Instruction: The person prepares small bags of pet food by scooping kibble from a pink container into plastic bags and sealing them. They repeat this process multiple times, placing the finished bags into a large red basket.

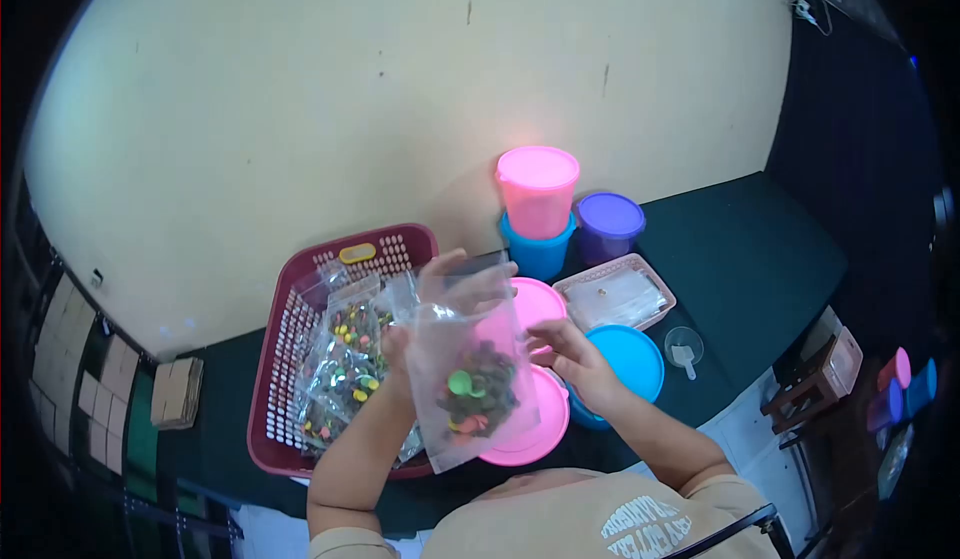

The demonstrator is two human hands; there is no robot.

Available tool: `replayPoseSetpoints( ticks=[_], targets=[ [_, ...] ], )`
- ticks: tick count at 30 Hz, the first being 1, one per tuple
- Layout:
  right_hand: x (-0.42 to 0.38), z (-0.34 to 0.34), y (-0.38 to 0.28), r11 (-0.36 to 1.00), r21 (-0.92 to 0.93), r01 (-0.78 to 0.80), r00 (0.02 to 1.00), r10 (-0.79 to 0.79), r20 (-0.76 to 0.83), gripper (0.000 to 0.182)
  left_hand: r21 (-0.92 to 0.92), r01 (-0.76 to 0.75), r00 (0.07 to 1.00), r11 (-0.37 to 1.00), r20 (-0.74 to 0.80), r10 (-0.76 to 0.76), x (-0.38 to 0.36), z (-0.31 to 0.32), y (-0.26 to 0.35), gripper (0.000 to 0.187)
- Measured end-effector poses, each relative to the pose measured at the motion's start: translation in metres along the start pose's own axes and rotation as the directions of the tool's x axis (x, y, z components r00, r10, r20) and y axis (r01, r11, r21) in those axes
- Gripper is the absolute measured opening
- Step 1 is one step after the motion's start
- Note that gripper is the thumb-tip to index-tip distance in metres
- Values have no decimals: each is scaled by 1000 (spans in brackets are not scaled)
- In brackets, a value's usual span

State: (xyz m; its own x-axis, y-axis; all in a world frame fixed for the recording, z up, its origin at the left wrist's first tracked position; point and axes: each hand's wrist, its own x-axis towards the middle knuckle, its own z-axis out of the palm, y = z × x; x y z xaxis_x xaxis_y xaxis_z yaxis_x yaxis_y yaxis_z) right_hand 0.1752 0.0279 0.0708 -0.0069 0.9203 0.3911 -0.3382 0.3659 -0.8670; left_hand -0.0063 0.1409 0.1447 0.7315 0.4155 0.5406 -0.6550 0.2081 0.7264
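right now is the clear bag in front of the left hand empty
No, the clear bag has dark pieces in it, along with green pieces and reddish pieces lower down.

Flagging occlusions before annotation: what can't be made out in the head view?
Head view:
Left hand: palm and grip, obscured by the bag.
Pieces in that bag: too small and blurred to count.
Purple tub: contents, hidden by its lid.
Basket: lower bags, covered by upper ones.
Torso: cut off by bottom edge.
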Motion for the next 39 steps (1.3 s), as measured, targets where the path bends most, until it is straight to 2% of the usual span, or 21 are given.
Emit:
replayPoseSetpoints(
  ticks=[1, 2, 3, 5, 6, 7, 8, 10, 11, 13, 15, 17, 19, 20, 23, 25, 34, 39],
  targets=[
    [6, 2, -8, 1000, -9, 14, 1000, -14, -9, 46, 98, 9, 1000, 995, 10, -10, 0, 5, -6, 96],
    [11, 3, -13, 997, 41, -64, 998, 63, 23, 46, 122, 6, 1000, 992, -11, -5, -5, 6, -18, 84],
    [15, 4, -17, 985, 91, -145, 988, 140, 62, 45, 121, 8, 1000, 993, -1, -8, -12, 5, -24, 84],
    [16, 5, -20, 982, 87, -168, 985, 163, 61, 38, 494, 124, 987, 861, -154, -55, -27, 0, -34, 58],
    [14, 3, -18, 984, 50, -171, 985, 172, -16, 34, 493, 134, 986, 860, -153, -66, -34, -7, -40, 58],
    [12, 2, -16, 983, 12, -181, 979, 181, -93, 29, 543, 134, 977, 829, -210, -20, -40, -13, -45, 45],
    [9, 3, -15, 982, 20, -188, 977, 189, -100, 29, 587, 139, 963, 797, -267, 28, -46, -20, -50, 32],
    [5, 7, -16, 966, -224, -126, 981, 88, -175, 23, 553, 135, 949, 822, -310, 53, -53, -24, -53, 25],
    [4, 7, -12, 965, -222, -137, 979, 98, -179, 23, 529, 111, 936, 842, -341, 90, -55, -26, -55, 18],
    [0, 7, -4, 961, -249, -117, 985, 81, -150, 22, 549, 104, 931, 829, -346, 112, -53, -23, -51, 17],
    [-4, 9, -1, 953, -278, -125, 979, 73, -190, 22, 568, 93, 926, 818, -351, 138, -52, -18, -48, 16],
    [-5, 12, 2, 943, -306, -129, 973, 61, -222, 22, 675, 89, 916, 732, -344, 206, -53, -15, -47, 12],
    [-8, 16, 6, 980, -190, -53, 952, -8, -307, 22, 706, 99, 917, 701, -339, 212, -54, -16, -46, 12],
    [-8, 16, 7, 980, -189, -58, 953, -2, -304, 22, 740, 103, 920, 665, -326, 219, -54, -17, -46, 11],
    [-8, 16, 12, 974, -218, -55, 942, -21, -334, 19, 730, 84, 924, 679, -312, 221, -55, -22, -48, 10],
    [-9, 16, 17, 989, -148, -27, 927, -31, -374, 14, 745, 83, 929, 662, -299, 220, -54, -19, -45, 10],
    [-10, 21, 17, 984, -175, 39, 917, -105, -384, 8, 766, 92, 931, 637, -293, 218, -60, -18, -47, 9],
    [-10, 23, 15, 989, -145, 32, 905, -90, -416, 6, 750, 107, 934, 653, -301, 193, -58, -18, -48, 8]
  ],
)
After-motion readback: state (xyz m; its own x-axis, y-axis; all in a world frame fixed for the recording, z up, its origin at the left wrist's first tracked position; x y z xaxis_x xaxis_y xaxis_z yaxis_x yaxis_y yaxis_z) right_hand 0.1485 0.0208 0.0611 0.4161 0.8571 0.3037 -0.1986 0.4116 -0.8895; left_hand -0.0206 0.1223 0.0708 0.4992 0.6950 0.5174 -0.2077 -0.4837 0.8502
